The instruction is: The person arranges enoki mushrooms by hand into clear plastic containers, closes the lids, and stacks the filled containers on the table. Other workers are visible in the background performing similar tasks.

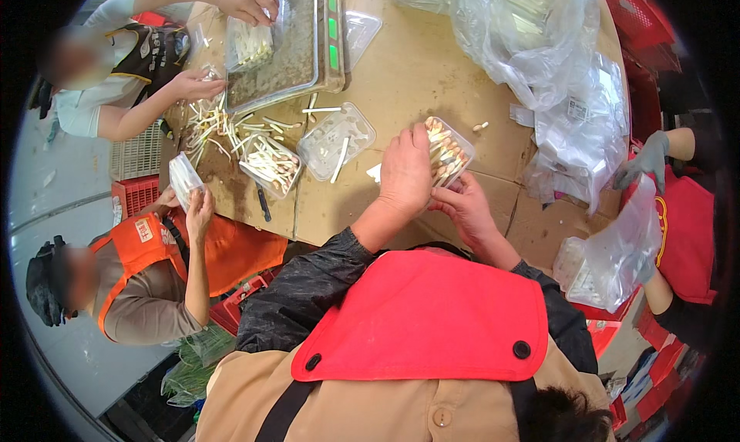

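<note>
A clear plastic container (467, 150) packed with sprouts, apparently peanut sprouts (446, 147), is tilted between my two hands above the table. My left hand (406, 165) grips its left side, with fingertips at the rim by the sprout heads. Around the lower corner, my right hand (466, 204) holds it, thumb on the near side and other fingers partly hidden. One loose sprout piece (480, 127) lies just beyond the container. To the left, a lid-like clear tray (329, 144) has a white stem (340, 160) across it, next to another filled container (270, 167).
Loose sprouts (217, 124) lie beside a weighing scale (289, 66) with green displays. A black-handled knife (263, 202) rests near the table edge. Two co-workers stand left, one holding a filled container (186, 179). Plastic bags (537, 55) lie right; a gloved co-worker (644, 159) handles a bag.
</note>
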{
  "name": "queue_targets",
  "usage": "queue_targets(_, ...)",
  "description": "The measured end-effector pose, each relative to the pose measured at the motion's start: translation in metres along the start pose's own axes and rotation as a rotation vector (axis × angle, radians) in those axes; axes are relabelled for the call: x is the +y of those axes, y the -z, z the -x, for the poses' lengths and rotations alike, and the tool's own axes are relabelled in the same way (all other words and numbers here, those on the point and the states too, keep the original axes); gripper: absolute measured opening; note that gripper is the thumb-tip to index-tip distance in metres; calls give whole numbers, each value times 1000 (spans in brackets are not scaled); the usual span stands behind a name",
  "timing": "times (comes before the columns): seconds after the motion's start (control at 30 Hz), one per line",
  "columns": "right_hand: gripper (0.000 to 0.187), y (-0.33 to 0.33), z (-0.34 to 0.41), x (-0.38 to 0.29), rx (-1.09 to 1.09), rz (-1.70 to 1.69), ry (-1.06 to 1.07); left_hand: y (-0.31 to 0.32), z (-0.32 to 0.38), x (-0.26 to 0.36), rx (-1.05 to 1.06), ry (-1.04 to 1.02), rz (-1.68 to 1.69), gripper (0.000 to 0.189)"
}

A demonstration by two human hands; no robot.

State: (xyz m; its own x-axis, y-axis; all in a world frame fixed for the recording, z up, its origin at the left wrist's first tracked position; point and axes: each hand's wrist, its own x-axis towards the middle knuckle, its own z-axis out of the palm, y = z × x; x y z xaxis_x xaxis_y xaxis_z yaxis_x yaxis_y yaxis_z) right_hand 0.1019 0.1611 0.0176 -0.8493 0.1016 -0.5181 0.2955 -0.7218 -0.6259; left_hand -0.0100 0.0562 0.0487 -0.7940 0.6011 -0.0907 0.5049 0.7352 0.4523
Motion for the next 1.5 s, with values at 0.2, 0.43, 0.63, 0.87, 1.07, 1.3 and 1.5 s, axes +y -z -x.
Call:
queue_targets(0.2,49,17,-15,5,1,-54,-7,-27,9,-3,-105,-4,236,82)
queue_targets(0.43,54,38,-19,2,-41,-103,-28,-5,9,-12,-159,-52,584,67)
queue_targets(0.63,63,38,-11,-17,-94,-210,-11,35,9,-18,-4,-168,468,38)
queue_targets(0.87,65,36,-12,-19,-124,-184,-10,20,15,-17,63,-354,373,35)
queue_targets(1.07,59,36,-8,-21,-102,-162,23,27,14,-26,135,-278,387,27)
queue_targets(1.3,56,30,-7,-25,-131,-114,23,35,8,-11,197,-241,391,15)
queue_targets(1.5,55,29,-6,-20,-111,-88,18,29,4,-4,133,-85,347,13)
